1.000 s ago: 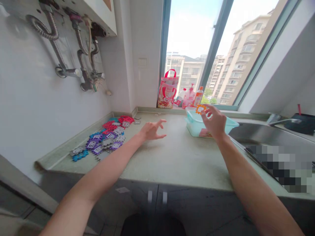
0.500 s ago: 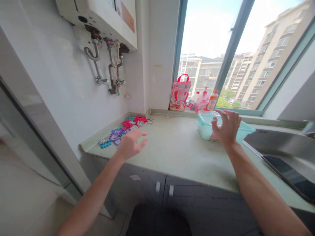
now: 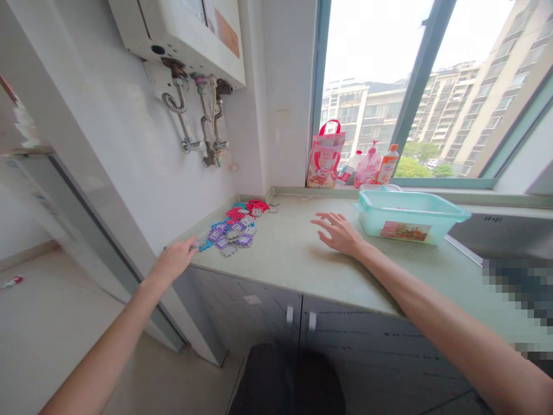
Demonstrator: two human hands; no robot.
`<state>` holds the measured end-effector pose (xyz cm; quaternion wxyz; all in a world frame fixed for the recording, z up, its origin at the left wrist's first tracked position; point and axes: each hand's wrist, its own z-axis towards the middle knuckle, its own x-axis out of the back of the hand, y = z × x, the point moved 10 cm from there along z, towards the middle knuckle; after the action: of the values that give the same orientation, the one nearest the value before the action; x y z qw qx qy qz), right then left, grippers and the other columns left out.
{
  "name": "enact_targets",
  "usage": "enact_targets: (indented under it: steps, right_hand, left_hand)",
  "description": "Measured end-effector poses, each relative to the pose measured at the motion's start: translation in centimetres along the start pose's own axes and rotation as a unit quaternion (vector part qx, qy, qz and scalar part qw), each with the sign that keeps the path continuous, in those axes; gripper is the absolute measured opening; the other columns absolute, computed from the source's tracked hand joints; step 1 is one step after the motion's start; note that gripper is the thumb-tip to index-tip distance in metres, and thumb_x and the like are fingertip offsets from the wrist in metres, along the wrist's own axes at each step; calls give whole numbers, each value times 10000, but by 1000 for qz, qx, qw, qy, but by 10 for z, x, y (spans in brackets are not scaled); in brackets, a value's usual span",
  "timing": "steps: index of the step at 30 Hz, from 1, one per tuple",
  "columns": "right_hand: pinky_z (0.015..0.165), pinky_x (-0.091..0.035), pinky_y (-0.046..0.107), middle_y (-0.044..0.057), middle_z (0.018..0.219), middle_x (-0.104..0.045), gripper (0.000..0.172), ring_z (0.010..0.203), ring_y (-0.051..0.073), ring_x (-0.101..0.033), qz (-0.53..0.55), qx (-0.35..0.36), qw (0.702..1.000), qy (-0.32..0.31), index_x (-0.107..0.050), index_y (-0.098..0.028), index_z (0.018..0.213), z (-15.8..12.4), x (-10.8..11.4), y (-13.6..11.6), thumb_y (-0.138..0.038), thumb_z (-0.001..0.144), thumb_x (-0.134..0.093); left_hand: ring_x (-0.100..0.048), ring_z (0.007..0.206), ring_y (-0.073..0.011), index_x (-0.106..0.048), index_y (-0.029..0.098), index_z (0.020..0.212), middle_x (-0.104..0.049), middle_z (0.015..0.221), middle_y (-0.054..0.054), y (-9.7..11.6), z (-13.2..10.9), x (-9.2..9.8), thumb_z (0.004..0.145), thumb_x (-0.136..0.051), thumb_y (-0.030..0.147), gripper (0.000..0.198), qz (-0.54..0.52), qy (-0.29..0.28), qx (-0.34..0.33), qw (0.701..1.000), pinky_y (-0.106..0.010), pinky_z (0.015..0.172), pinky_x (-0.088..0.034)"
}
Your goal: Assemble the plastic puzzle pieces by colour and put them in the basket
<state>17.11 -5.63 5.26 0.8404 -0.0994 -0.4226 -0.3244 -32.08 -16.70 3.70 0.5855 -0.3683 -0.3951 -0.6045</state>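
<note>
A pile of flat interlocking puzzle pieces (image 3: 233,230) in red, purple, blue and grey lies at the counter's left corner. At its near left end, my left hand (image 3: 175,259) has its fingers closed on a puzzle piece, mostly hidden by the fingertips. Fingers spread, my right hand (image 3: 339,233) hovers low over the middle of the counter and holds nothing. Just right of that hand stands a translucent turquoise plastic basin (image 3: 440,222) with a picture label; little of its inside shows.
On the window ledge stand a pink bag (image 3: 326,161), a pink pump bottle (image 3: 367,167) and an orange-capped bottle (image 3: 387,164). A sink (image 3: 510,236) lies at the right. A water heater (image 3: 185,34) with pipes hangs above the left corner.
My left hand has moved left to the end of the pile and closed its fingers. My right hand has come left, away from the basin. The view has shifted.
</note>
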Motion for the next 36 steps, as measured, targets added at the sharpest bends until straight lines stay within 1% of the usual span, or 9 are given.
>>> enact_targets:
  steps: [5, 8, 13, 18, 21, 24, 29, 32, 36]
  right_hand:
    - [1067, -473, 542, 146, 1439, -620, 400, 1241, 328, -618, 19, -40, 999, 11, -701, -261, 1339, -7, -1, 16, -209, 962, -577]
    - [1066, -473, 534, 143, 1416, -632, 375, 1237, 318, -624, 22, -27, 999, 2, -717, -260, 1302, -5, -6, 11, -204, 956, -583]
    - [1062, -475, 523, 144, 1361, -665, 323, 1235, 317, -630, 15, -36, 999, -17, -752, -243, 1223, -8, -13, 13, -196, 942, -601]
    - [1055, -490, 527, 145, 1370, -667, 320, 1225, 317, -631, 4, -81, 996, -36, -741, -250, 1260, -19, -17, 27, -250, 973, -600]
    - [1062, -493, 518, 145, 1362, -674, 328, 1223, 309, -635, 0, -91, 995, -39, -722, -249, 1294, -22, -18, 30, -287, 998, -587]
    - [1060, -493, 519, 149, 1364, -681, 345, 1232, 315, -637, 5, -91, 995, -44, -702, -241, 1327, -21, -17, 28, -310, 1018, -564]
    - [1125, -450, 542, 136, 1484, -633, 462, 1315, 323, -613, 61, -59, 994, -75, -594, -256, 1479, -4, -28, 2, -390, 1038, -554]
    - [1178, -416, 553, 149, 1623, -498, 657, 1426, 333, -541, 124, -67, 987, -74, -437, -263, 1615, 21, -47, -17, -453, 1008, -602]
    - [1122, -482, 485, 142, 1407, -682, 631, 1282, 306, -652, 180, -84, 976, -87, -503, -253, 1568, 53, -77, -35, -344, 963, -657]
  left_hand:
    - [-724, 1039, -338, -780, 243, 1216, -795, 1102, -144, 30, 1, 31, 1036, -437, 431, 430, 45, 103, 4, 994, -415, 861, -559]
    - [-719, 1062, -299, -775, 261, 1246, -805, 1094, -125, 92, 1, 35, 1055, -466, 389, 386, 11, 154, -65, 986, -387, 887, -549]
    - [-747, 1007, -245, -791, 261, 1161, -815, 1139, -85, 234, 16, -2, 1041, -523, 264, 293, -68, 74, -255, 962, -363, 899, -565]
    - [-745, 1048, -247, -786, 274, 1149, -808, 1152, -73, 290, 36, -18, 995, -609, 253, 235, -129, 13, -274, 953, -374, 930, -567]
    - [-688, 1202, -258, -750, 255, 1242, -762, 1306, -71, 268, 36, -3, 998, -566, 243, 306, -158, 52, -263, 950, -424, 1068, -520]
    - [-670, 1213, -277, -754, 226, 1223, -768, 1278, -85, 202, 34, 11, 999, -493, 235, 344, -145, 98, -194, 965, -465, 1112, -484]
    - [-529, 1439, -316, -675, 241, 1397, -656, 1486, -73, 111, 26, -7, 930, -506, 250, 497, -101, 28, -160, 982, -531, 1220, -368]
    - [-488, 1479, -327, -664, 257, 1413, -637, 1511, -68, 101, 23, -17, 950, -519, 306, 487, -88, -2, -160, 983, -571, 1254, -296]
    - [-557, 1403, -328, -666, 251, 1385, -682, 1446, -97, 115, 19, -11, 983, -555, 420, 450, -85, 14, -155, 984, -574, 1254, -269]
